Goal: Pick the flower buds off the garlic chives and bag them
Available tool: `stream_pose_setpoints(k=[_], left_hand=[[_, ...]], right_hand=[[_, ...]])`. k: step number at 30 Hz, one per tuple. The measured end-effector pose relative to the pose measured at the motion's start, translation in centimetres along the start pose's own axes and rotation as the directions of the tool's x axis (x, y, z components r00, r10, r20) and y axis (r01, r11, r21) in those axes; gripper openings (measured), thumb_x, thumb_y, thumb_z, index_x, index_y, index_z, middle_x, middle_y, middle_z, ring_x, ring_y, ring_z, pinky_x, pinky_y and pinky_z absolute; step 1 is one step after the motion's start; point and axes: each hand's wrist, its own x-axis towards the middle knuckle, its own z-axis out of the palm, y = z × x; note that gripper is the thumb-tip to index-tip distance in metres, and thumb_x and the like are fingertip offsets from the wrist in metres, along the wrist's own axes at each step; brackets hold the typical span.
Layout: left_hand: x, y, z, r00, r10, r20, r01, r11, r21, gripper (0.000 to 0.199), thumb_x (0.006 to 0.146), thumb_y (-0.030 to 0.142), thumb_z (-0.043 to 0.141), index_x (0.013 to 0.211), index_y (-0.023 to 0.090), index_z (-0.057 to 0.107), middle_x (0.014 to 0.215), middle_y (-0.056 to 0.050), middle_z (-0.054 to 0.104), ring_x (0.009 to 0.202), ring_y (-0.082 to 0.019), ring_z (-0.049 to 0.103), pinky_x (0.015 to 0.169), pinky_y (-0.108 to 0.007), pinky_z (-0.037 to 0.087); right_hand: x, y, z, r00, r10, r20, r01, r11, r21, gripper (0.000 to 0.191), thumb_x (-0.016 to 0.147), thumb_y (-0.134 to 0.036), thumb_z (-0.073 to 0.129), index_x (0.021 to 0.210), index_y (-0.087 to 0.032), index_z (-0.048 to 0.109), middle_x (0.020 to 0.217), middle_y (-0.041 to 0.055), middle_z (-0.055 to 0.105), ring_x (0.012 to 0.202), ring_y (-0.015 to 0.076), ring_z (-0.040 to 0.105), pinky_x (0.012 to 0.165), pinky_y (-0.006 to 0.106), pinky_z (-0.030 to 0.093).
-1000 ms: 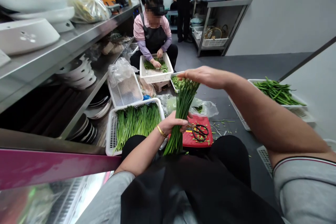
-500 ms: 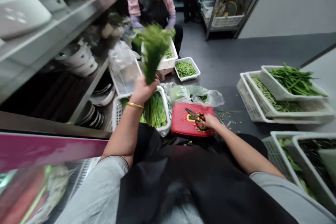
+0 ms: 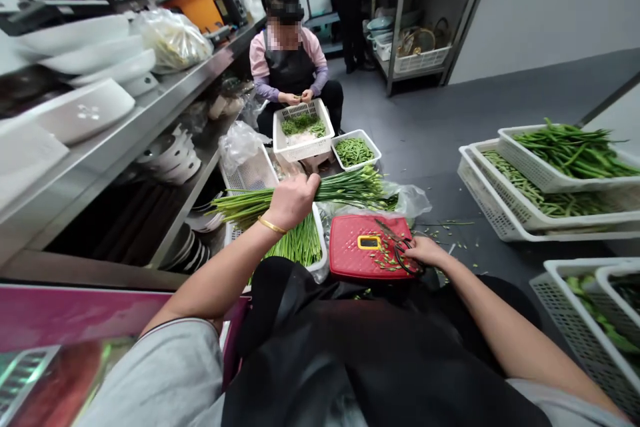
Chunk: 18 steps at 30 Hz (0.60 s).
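My left hand (image 3: pixel 293 200) is closed round a bunch of flowering chives (image 3: pixel 350 187), held sideways with the budded tips to the right. Beneath it stands a white basket (image 3: pixel 324 240) holding more long green stalks (image 3: pixel 300 240). My right hand (image 3: pixel 425 251) grips a pair of dark scissors (image 3: pixel 400 247) by the handles, blades pointing up and left over a red box lid (image 3: pixel 345 247). Small cut green bits (image 3: pixel 393 259) lie scattered on that lid, and a yellow-framed opening (image 3: pixel 369 242) shows in it. A clear plastic bag (image 3: pixel 415 199) lies just behind.
Opposite, a co-worker (image 3: pixel 287 67) sits at a white basket (image 3: pixel 305 147) of greens. A small basket of cut beans (image 3: pixel 354 151) stands beside it. Stacked baskets (image 3: pixel 485 207) of green vegetables are at right. A metal shelf (image 3: pixel 165 103) with dishes runs along the left.
The chive bunch has swung from upright to sideways, tips now to the right. My right hand and the scissors have shifted slightly right and down. The view has tilted up.
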Motion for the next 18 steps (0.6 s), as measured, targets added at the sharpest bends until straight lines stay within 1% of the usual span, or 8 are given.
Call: stream_pose_setpoints(k=[3,6,9,11,14,15,16,18], left_hand=[[0.9,1.2,-0.1,0.999,-0.050,-0.003,0.050,0.998,-0.029,0.030,0.089,0.011,0.033,0.105,0.010,0.059,0.095,-0.020,0.065,0.087,-0.029,0.065,0.071,-0.037,0.049],[1.6,2.3,-0.3,0.994,-0.108,0.007,0.108,0.993,-0.037,0.030,0.089,0.010,0.034,0.107,0.009,0.057,0.097,-0.021,0.065,0.087,-0.030,0.067,0.070,-0.037,0.050],[1.7,3.7,-0.7,0.992,-0.122,0.031,0.123,0.992,-0.019,0.030,0.088,0.008,0.034,0.109,0.009,0.055,0.099,-0.021,0.066,0.088,-0.031,0.068,0.069,-0.037,0.051],[1.5,4.5,-1.1,0.991,-0.129,0.038,0.130,0.991,-0.029,0.029,0.087,0.008,0.035,0.109,0.010,0.054,0.099,-0.021,0.066,0.088,-0.031,0.068,0.069,-0.038,0.050],[1.1,4.8,-1.4,0.990,-0.121,0.074,0.134,0.966,-0.223,0.021,0.082,0.012,0.046,0.101,0.012,0.055,0.091,-0.015,0.067,0.082,-0.028,0.067,0.069,-0.036,0.049],[0.9,4.6,-1.4,0.988,-0.074,0.138,0.121,0.918,-0.378,0.016,0.080,0.015,0.051,0.095,0.014,0.055,0.082,-0.011,0.066,0.075,-0.026,0.066,0.066,-0.033,0.049],[0.7,4.2,-1.4,0.975,0.008,0.222,0.122,0.816,-0.565,0.011,0.077,0.018,0.055,0.087,0.015,0.054,0.071,-0.007,0.062,0.066,-0.022,0.063,0.061,-0.030,0.047],[0.1,3.3,-1.3,0.906,0.237,0.351,0.224,0.434,-0.873,0.017,0.072,0.028,0.062,0.074,0.017,0.049,0.055,0.001,0.050,0.048,-0.014,0.051,0.049,-0.025,0.040]], right_hand=[[-5.0,1.1,0.3,0.997,-0.074,0.009,0.067,0.943,0.325,0.033,0.085,-0.051,0.039,0.066,-0.024,0.034,0.049,-0.0048,0.042,0.045,0.0131,0.046,0.051,0.028,0.044],[-9.0,-0.2,1.6,0.986,-0.142,-0.089,0.167,0.783,0.599,0.045,0.076,-0.065,0.051,0.069,-0.025,0.032,0.048,-0.0068,0.040,0.043,0.0130,0.043,0.051,0.029,0.043],[-10.8,-3.1,2.0,0.960,-0.187,-0.208,0.262,0.860,0.437,0.038,0.075,-0.057,0.059,0.073,-0.022,0.043,0.065,-0.0001,0.058,0.060,0.0170,0.057,0.061,0.030,0.045],[-11.1,-4.9,1.6,0.942,-0.252,-0.221,0.313,0.897,0.312,0.027,0.080,-0.048,0.056,0.082,-0.021,0.049,0.081,0.0044,0.065,0.075,0.0194,0.063,0.070,0.031,0.047],[-10.9,-6.5,0.8,0.946,-0.264,-0.190,0.302,0.929,0.212,0.018,0.086,-0.035,0.048,0.092,-0.019,0.052,0.091,0.0090,0.067,0.085,0.0210,0.065,0.076,0.031,0.047],[-11.0,-6.7,0.5,0.949,-0.256,-0.185,0.290,0.938,0.192,0.017,0.086,-0.032,0.047,0.094,-0.018,0.053,0.093,0.0098,0.068,0.087,0.0215,0.066,0.076,0.031,0.047],[-11.0,-6.8,0.3,0.951,-0.250,-0.183,0.283,0.942,0.181,0.018,0.087,-0.030,0.046,0.096,-0.018,0.055,0.093,0.0100,0.068,0.087,0.0218,0.066,0.076,0.030,0.047],[-11.4,-6.5,0.0,0.945,-0.258,-0.202,0.292,0.943,0.161,0.022,0.087,-0.029,0.044,0.101,-0.018,0.058,0.092,0.0097,0.069,0.087,0.0225,0.067,0.075,0.031,0.048]])
